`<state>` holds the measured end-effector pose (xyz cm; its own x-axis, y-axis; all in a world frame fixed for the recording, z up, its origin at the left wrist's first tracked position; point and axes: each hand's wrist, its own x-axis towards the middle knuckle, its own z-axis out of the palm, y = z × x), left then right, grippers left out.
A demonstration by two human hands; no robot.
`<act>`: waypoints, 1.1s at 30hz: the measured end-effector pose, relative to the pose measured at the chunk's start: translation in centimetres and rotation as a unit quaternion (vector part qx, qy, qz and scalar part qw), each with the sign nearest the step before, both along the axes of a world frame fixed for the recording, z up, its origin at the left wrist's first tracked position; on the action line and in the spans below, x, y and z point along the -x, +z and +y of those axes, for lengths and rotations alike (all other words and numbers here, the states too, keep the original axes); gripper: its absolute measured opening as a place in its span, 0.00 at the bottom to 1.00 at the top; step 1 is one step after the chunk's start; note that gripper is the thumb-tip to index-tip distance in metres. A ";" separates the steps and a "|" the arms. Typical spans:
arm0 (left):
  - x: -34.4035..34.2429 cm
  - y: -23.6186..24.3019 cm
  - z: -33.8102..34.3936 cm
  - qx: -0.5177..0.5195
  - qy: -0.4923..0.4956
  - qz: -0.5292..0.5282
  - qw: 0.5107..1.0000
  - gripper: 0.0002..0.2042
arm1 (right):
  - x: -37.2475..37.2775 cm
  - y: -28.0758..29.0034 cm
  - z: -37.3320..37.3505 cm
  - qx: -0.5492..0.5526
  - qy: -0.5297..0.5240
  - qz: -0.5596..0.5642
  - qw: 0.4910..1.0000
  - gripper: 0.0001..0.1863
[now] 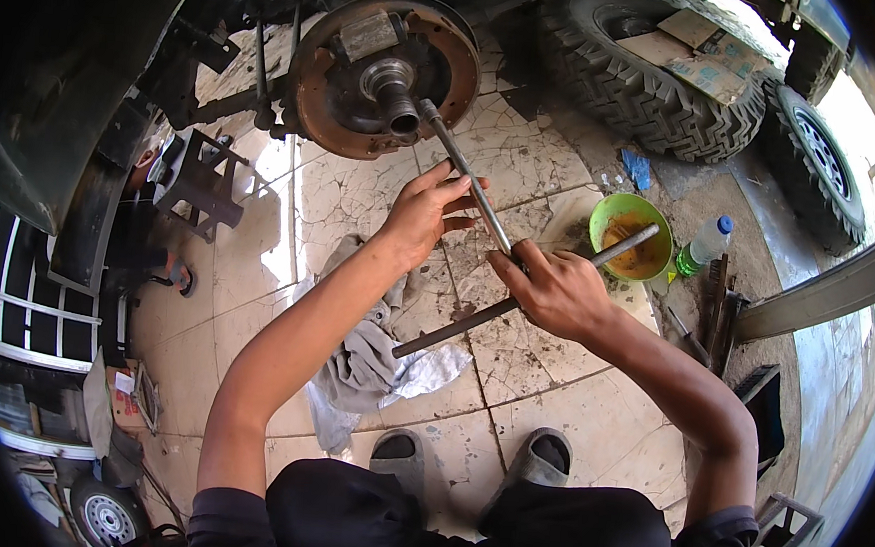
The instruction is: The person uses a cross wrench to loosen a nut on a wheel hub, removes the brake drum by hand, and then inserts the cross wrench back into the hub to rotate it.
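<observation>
T-BAR TOOL HELD BESIDE EXPOSED SPINDLE

Near: The person's sandals (399, 468) rest on the tiled floor (590, 408). Grey cloth (357, 369) lies crumpled ahead of the left foot.

Middle: The tool consists of a long steel shaft (450, 146) and a crossbar (454, 327). It lies between the person and the spindle. The right hand (562, 291) is clamped on the crossbar where the shaft meets it; the joint is covered by the fingers. The left hand (426, 213) is lightly closed on the shaft farther along, thumb and fingers about it; grip pressure cannot be told. The right end of the crossbar overlaps a green bowl (612, 209) in view; contact cannot be confirmed. A capped bottle (707, 245) stands right of the bowl.

Far: The far end of the shaft is just beside the open end of the spindle (400, 106), in front of a rusty backing plate (458, 69). A large tyre (657, 117) lies to the right.

Status (judged): Wheel removal is complete; the spindle is bare. The tool is assembled and in hand but does not appear seated. Engagement, and any turning, appear to be outstanding, as does refitting of the wheel.
</observation>
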<state>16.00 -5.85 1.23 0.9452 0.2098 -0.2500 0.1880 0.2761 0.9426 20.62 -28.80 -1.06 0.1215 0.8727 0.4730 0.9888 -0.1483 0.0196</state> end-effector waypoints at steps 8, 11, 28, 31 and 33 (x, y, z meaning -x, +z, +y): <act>-1.6 3.8 -1.6 0.014 0.051 -0.070 0.996 0.06 | -1.6 4.0 0.1 -0.029 0.001 0.023 0.999 0.20; -2.5 3.0 -1.1 0.017 0.062 -0.054 0.997 0.06 | -2.0 4.4 1.0 -0.012 -0.004 0.051 0.999 0.18; -3.6 1.5 0.4 0.036 0.060 -0.064 0.996 0.04 | -2.9 4.6 2.1 0.059 -0.026 -0.041 0.997 0.19; -3.7 1.6 0.5 0.042 0.055 -0.073 0.995 0.04 | -2.9 4.7 2.2 0.059 -0.029 -0.061 0.996 0.18; -4.0 1.7 0.7 0.041 0.057 -0.073 0.995 0.04 | -3.0 4.9 2.2 0.060 -0.026 -0.077 0.995 0.17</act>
